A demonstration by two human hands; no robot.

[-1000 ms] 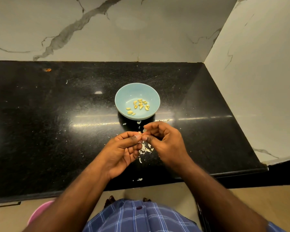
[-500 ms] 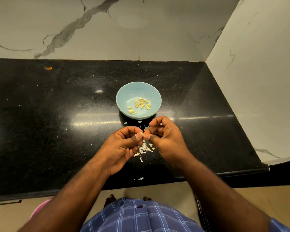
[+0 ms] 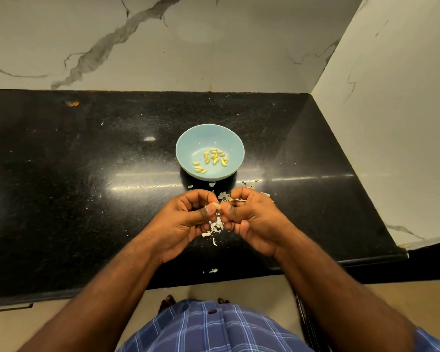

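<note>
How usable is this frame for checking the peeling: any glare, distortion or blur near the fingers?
Head view: a glare band crosses the black counter on the near side of the blue bowl, clear of the clove; head view: the wide lens bends the counter's front edge; head view: the clove, pinched by left hand and right hand, is sharp but small and partly covered.

This is a home kitchen. A polished black speckled stone bench (image 3: 87, 161) runs into a corner where white marble-look wall panels with grey veins (image 3: 214, 47) meet. On the bench stands a small pale blue bowl (image 3: 188, 138) holding pale yellow peeled cloves (image 3: 215, 157). White papery skins (image 3: 215, 226) lie strewn just in front of it, a sign of food preparation. Below the bench edge are a beige floor (image 3: 239, 288), bare toes (image 3: 168, 299) and a blue checked cloth (image 3: 214, 329), which is household dress.
</note>
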